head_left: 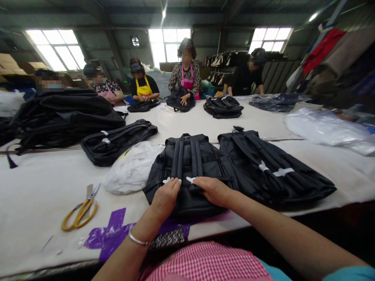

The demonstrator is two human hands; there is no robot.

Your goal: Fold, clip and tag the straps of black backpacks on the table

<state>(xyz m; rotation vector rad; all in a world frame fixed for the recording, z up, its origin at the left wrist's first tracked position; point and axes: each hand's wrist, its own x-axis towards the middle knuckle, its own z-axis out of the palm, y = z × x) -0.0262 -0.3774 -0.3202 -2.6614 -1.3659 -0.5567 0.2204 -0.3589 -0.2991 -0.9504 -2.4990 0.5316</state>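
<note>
A black backpack (187, 168) lies back-side up on the white table (43, 187) right in front of me, its two shoulder straps running away from me. My left hand (165, 197) rests on its lower left part, fingers curled against the left strap's end near a small white tie. On the right strap's end sits my right hand (212, 190), its fingers bent over the strap by another white tie. A second black backpack (272, 168) lies just to the right, its straps bound with white ties.
Yellow-handled scissors (82, 210) lie at the near left, purple tape (111, 234) marks the table edge. A white plastic bag (131, 166) sits left of the backpack, with more black backpacks (117, 140) and a pile (58, 113) behind. Clear bags (325, 127) lie far right. Several people work across the table.
</note>
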